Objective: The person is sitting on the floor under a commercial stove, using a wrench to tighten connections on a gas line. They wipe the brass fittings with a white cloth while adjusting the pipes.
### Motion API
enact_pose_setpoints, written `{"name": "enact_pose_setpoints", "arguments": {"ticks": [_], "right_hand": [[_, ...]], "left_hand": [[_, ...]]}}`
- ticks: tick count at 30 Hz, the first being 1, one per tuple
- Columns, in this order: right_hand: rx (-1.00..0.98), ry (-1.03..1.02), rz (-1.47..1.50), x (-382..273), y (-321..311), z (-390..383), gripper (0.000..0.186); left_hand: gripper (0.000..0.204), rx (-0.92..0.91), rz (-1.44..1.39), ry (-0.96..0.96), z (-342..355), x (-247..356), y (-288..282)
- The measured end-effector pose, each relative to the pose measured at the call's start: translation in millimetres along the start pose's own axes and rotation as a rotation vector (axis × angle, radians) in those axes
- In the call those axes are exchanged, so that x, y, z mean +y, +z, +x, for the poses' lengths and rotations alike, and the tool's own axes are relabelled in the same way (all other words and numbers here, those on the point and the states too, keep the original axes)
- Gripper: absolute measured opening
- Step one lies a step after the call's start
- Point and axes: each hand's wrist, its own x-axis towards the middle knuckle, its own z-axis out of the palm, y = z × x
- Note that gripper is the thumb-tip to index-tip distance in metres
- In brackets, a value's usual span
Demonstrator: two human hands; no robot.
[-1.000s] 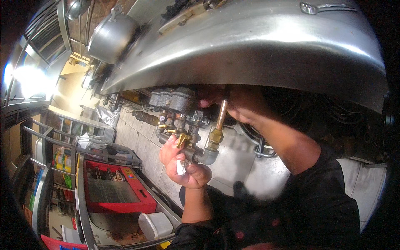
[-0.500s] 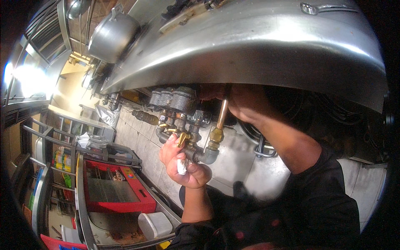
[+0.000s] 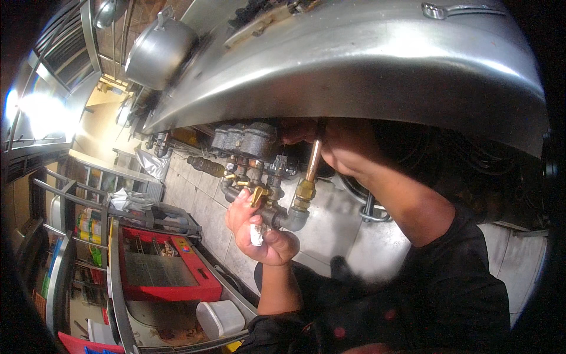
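Observation:
Below the steel front of a cooking range (image 3: 377, 94) runs a gas pipe assembly with several small valves. My left hand (image 3: 262, 236) is closed, with a crumpled white scrap (image 3: 256, 235) between thumb and fingers; whether it is cloth or paper I cannot tell. Its fingertips rest against a brass valve lever (image 3: 257, 196) on the assembly. A copper pipe (image 3: 314, 159) rises from a brass nut (image 3: 304, 193) and a grey elbow (image 3: 295, 219). My right hand (image 3: 342, 147) reaches under the range's edge behind this pipe, its fingers mostly hidden in shadow.
A lidded aluminium pot (image 3: 161, 52) stands on the range at the far left, and a wrench-like metal tool (image 3: 463, 10) lies on top at the right. A metal rack (image 3: 112, 277) with a red-framed appliance (image 3: 168, 265) and a white tub (image 3: 219, 318) stands to the left.
My right hand has shifted very slightly under the range edge. My left hand stays at the valve lever with the white scrap.

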Motion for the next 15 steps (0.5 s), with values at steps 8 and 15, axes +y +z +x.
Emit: {"name": "enact_pose_setpoints", "arguments": {"ticks": [8, 15], "right_hand": [[-0.058, 0.006, -0.037, -6, 2, -2, 0.033], [0.114, 0.066, 0.017, 2, 2, -1, 0.032]], "left_hand": [[0.030, -0.010, 0.008, 0.002, 0, 0, -1], [0.029, -0.010, 0.000, 0.003, 0, -1, -1]]}}
